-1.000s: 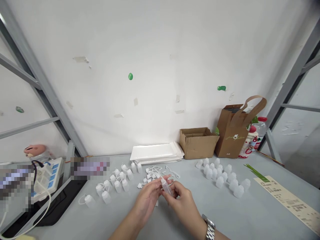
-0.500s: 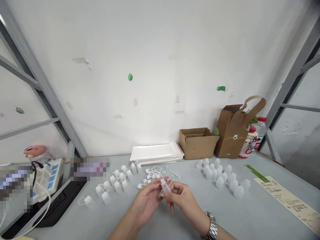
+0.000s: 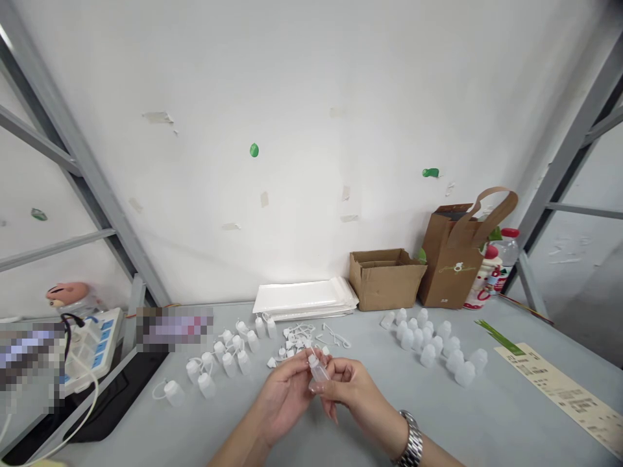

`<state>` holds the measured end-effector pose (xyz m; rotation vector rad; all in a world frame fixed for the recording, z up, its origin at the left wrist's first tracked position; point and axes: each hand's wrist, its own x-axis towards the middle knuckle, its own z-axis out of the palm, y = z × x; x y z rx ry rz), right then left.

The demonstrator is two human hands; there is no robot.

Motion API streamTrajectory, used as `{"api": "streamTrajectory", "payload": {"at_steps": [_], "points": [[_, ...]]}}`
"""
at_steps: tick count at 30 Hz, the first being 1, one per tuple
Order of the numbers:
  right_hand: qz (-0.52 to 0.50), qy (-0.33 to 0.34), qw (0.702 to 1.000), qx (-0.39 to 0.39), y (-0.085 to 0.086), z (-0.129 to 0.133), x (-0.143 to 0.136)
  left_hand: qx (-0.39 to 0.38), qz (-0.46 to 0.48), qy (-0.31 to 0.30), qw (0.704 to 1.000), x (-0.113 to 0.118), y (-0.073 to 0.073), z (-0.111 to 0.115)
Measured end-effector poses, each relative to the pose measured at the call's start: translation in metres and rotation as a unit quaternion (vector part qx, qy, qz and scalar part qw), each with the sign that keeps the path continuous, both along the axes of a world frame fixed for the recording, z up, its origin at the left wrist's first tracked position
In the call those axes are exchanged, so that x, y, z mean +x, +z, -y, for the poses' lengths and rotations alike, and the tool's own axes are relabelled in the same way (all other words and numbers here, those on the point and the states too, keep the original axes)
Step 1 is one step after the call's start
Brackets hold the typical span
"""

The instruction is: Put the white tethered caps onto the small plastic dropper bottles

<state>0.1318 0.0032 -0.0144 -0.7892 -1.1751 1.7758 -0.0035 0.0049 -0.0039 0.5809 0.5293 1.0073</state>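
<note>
Between my hands is a small translucent squeeze bottle (image 3: 320,371), tilted with its neck up and to the left. My right hand (image 3: 348,386) pinches its body between thumb and fingers. The fingertips of my left hand (image 3: 286,392) close around the neck, where a white strap cap (image 3: 325,351) partly shows; fingers cover the rest. Just beyond my hands lies a pile of loose white strap caps (image 3: 298,337). Capped bottles (image 3: 228,363) with strap loops stand in rows on the left. Several uncapped-looking bottles (image 3: 428,355) are grouped on the right.
White flat packets (image 3: 304,298) are stacked against the wall, beside an open cardboard box (image 3: 387,288) and a brown paper bag (image 3: 448,266). A power strip (image 3: 104,350) with cables sits at the left. A printed paper strip (image 3: 559,389) lies right.
The bottle and the fingertips around it have shifted slightly left and down. Both hands keep their hold, and the other things on the table stay where they were.
</note>
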Motion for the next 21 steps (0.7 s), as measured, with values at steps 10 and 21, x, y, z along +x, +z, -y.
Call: {"api": "streamTrajectory", "payload": {"at_steps": [10, 21], "points": [[0.056, -0.062, 0.996, 0.013, -0.003, -0.006, -0.003, 0.030, -0.053, 0.047, 0.997, 0.001, -0.004, 0.000], [0.297, -0.222, 0.895, 0.248, -0.006, 0.006, -0.002, 0.077, -0.075, 0.065, 0.992, 0.005, 0.001, 0.005]]}}
